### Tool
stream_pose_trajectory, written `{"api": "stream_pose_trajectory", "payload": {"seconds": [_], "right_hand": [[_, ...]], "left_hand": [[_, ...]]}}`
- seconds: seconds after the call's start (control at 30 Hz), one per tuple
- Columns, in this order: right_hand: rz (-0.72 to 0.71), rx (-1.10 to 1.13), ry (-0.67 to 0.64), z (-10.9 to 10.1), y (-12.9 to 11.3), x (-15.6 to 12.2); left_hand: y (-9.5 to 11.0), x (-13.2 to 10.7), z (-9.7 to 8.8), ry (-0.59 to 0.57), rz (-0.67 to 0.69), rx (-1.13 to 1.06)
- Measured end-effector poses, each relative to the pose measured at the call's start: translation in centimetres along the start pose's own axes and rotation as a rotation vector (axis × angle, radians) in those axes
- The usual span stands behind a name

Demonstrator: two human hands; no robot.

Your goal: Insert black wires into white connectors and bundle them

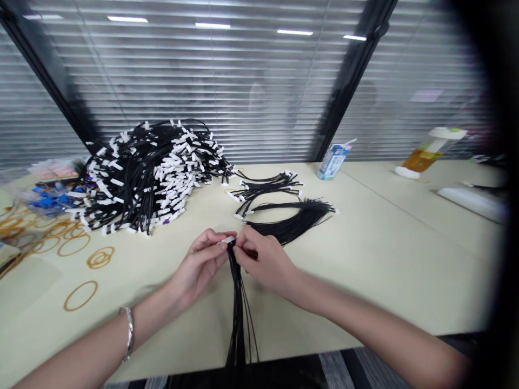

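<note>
Slip risk: judged possible to lose the black wire bundle (239, 308), since gripped only at its top end and left trailing loose toward 6 o'clock, past the near edge of the table (385, 259).
Tangle risk: judged likely to snag stray strands, since splayed apart below the pinch rather than lying tight together.
Mix-up risk: could have caught the fanned wire bundle (295, 219) lying just beyond the knuckles at 1 o'clock.
Left hand (203, 265): angled in from 7 o'clock, wrist low over the table, bracelet (128, 332) on the forearm; thumb and forefinger pressed together on the white tag (228, 239) at the bundle's tip, other fingers curled.
Right hand (265, 259): angled in from 4 o'clock, back of the hand upward; fingertips pinched on the same tip, touching the left fingertips.
Bundle position: held upright-to-flat at the centre of the view, between both hands.
Surroundings: large heap of tagged black cables (150, 173) at 10 o'clock; small tagged bunch (267, 189) at 12; rubber bands (81, 295) at 9; drink carton (333, 161) at 1; bottle (425, 154) at 2.
</note>
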State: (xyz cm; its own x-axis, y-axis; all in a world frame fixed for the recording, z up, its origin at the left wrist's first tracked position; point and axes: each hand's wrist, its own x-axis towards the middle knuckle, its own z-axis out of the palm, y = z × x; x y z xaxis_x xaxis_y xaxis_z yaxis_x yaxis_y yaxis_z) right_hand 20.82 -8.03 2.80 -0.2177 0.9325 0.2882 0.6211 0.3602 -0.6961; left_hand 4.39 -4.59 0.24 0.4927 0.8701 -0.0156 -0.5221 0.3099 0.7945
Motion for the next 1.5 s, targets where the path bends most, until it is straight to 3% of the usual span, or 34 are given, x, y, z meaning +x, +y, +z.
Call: {"api": "stream_pose_trajectory", "payload": {"seconds": [0.8, 1.07, 1.17, 1.3, 1.47, 1.5], "right_hand": [[0.008, 0.118, -0.01, 0.5, 0.6, -0.1], [0.137, 0.192, -0.046, 1.1, 1.3, 0.3], [0.215, 0.336, -0.172, 1.7, 1.5, 0.1], [0.191, 0.545, -0.332, 1.7, 0.5, 0.0], [0.37, 1.26, -0.658, 1.8, -0.7, -0.4], [0.39, 1.328, -0.659, 2.0, -0.5, -0.5]], "left_hand": [[-0.3, -0.1, -0.1, 0.024, 0.006, 0.027], [0.2, 1.1, -0.5, 0.16, 0.09, -0.006], [0.7, 1.9, -1.5, 0.232, 0.147, -0.049], [1.3, 2.5, -1.9, 0.255, 0.175, -0.036], [1.6, 1.8, 0.0, 0.158, 0.086, 0.116], [1.5, 1.6, 0.3, 0.149, 0.046, 0.144]]}}
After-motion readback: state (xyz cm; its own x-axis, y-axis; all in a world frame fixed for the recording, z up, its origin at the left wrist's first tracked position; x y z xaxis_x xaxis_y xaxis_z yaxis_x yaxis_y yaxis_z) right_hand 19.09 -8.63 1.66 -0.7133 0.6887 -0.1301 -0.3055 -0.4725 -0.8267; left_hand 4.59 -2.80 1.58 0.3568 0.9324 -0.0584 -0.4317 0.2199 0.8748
